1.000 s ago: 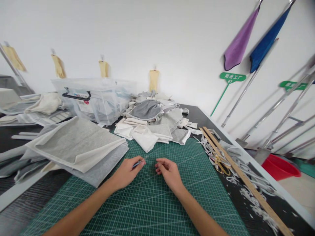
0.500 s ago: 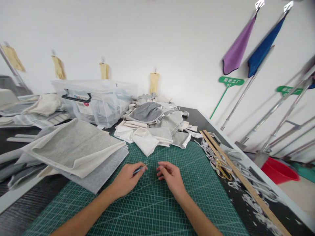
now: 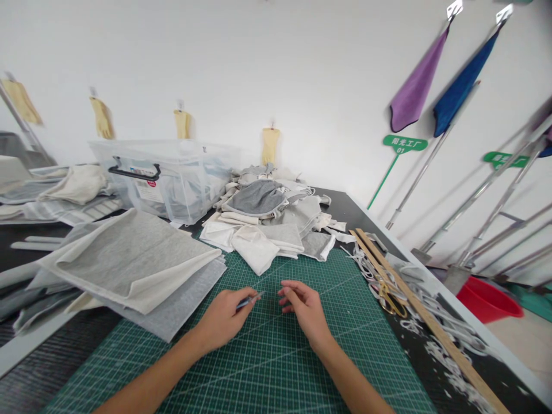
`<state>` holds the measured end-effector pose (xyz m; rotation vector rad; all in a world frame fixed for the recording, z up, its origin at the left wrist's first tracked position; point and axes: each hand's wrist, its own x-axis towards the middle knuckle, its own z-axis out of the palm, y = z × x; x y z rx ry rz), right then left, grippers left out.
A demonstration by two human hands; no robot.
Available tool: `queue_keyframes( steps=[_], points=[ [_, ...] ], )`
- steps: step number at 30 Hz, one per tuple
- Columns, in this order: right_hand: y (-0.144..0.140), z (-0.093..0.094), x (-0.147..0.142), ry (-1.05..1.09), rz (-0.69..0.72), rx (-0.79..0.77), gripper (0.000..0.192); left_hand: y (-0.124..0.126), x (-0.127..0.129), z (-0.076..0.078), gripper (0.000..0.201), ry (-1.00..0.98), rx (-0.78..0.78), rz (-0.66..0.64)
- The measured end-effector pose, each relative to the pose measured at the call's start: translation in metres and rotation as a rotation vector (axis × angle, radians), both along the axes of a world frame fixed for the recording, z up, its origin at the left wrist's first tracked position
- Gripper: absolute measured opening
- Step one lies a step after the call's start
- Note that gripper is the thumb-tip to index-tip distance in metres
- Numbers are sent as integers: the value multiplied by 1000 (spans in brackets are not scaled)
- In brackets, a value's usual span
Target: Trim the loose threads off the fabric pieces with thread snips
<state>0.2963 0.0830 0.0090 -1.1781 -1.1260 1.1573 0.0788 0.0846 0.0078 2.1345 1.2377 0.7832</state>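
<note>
Just now: tiny shift only. Left hand (image 3: pixel 224 319) grips a thin bluish tool (image 3: pixel 244 302) between thumb and fingers, its fine tip aimed toward the right hand (image 3: pixel 299 302); type of tool too small to tell. Tip sits slightly farther right than half a second ago. Right hand has slid a touch toward the right edge of the desk (image 3: pixel 338 201), fingers spread a bit more, loosely curled; nothing visible in it. Hands are apart, both over the cutting mat (image 3: pixel 276 368), near the middle of its width, well in from the desk's right edge.

Cloth looks unmoved: the grey-and-cream stack (image 3: pixel 142 259) overlaps the mat's left edge; the heap (image 3: pixel 259 198) stands toward the desk's far edge, a folded white piece (image 3: pixel 256 253) poking onto the mat's far edge. Gold-handled scissors (image 3: pixel 393 302) and wooden strip (image 3: pixel 431 319) lie along the desk's right edge, untouched.

Judgement: a hand adjustment, tool at the ready; no cloth touched by either hand, so no visible progress on fabric from this change.
</note>
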Motion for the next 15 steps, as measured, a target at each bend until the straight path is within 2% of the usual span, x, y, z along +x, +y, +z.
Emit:
queue_keyframes(
  steps=[4,7,11,15],
  points=[
    [12,19,6,-12,-32,77,37,0,0,1,35,7,0,-1],
    [35,37,9,-31,-51,114,34,0,0,2,36,13,-2,-2],
    [83,62,6,-74,-72,93,28,-1,0,2,36,17,-5,-14],
    [142,82,-3,-116,-90,-7,28,-1,-1,1,34,22,-9,-15]
  ],
)
